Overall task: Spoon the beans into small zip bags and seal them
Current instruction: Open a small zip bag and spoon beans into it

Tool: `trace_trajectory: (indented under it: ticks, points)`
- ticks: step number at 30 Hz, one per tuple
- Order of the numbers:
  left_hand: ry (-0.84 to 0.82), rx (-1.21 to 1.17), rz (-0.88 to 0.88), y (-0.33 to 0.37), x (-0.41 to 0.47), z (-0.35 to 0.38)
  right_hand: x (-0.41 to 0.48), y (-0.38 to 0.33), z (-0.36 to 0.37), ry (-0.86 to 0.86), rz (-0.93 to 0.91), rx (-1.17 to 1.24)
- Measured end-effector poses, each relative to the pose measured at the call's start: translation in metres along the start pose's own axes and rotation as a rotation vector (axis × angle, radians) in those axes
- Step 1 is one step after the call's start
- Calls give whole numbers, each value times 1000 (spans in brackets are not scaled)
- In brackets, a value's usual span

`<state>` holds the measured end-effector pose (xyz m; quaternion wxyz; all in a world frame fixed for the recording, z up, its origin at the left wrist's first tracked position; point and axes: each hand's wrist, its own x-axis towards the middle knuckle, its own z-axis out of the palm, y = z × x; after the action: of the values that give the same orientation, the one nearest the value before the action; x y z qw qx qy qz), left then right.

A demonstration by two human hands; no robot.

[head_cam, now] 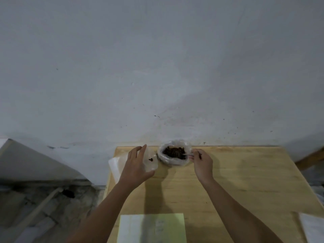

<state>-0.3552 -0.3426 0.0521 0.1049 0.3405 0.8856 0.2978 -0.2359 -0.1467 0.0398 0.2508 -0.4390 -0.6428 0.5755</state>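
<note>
Light tan wood table (245, 181), faint grain streaks. The beans (174, 152) are dark brown, in a clear bag (167, 160) with whitish glare. The small zip bag (150, 163) is clear to cloudy white, with a few dark brown specks inside. Pale spoon (186, 154), exact colour unclear. The near sheet (168, 228) is pale yellow-green, its left strip white. White stack (114, 165) at the left edge. Grey-white wall (157, 67) with small dark specks. Mottled dark grey floor (43, 207).
</note>
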Motion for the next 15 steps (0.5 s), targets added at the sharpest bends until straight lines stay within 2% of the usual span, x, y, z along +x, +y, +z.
trace_trajectory:
  ticks: [9,12,15]
  points:
    - [-14,9,-6,-6,2,1,10,-1,-3,157,340,382]
    - [-27,30,21,-1,8,4,10,-10,-18,167,344,453]
    - [-21,49,52,8,16,7,10,-21,-30,164,275,465]
